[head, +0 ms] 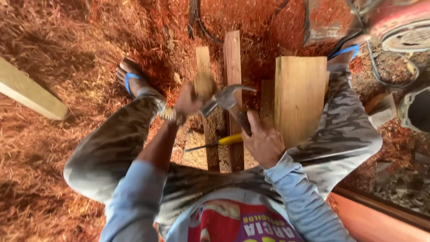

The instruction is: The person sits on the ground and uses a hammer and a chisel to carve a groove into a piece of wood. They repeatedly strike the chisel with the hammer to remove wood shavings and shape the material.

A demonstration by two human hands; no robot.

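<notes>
Down by the lap, the right hand [264, 141] is wrapped tight around a hammer [228, 101], fingers curled on the dark grip, thumb laid along it. The hammer's a claw type: steel head grey and shiny, claw curving off to the right, face pointing left toward the other hand. It hangs over the slats, between the knees. The left hand [188, 102] is closed round a small wood block [204, 84], pale tan and blurred, held just beside the hammer's face. A band [169, 114] sits on that wrist.

Under the hands, a screwdriver [224, 141] with a yellow handle lies across two slats [233, 67], narrow reddish strips running away from the person side by side. Right of them a board [299, 96], wide, light, clean grain, leans by the right knee.

Further out, a foot in a blue sandal [130, 76] rests on the sawdust [67, 54], which is red-orange and everywhere. A pale beam [29, 92] lies at far left. Cables [380, 76] and a red machine [398, 22] sit at top right.
</notes>
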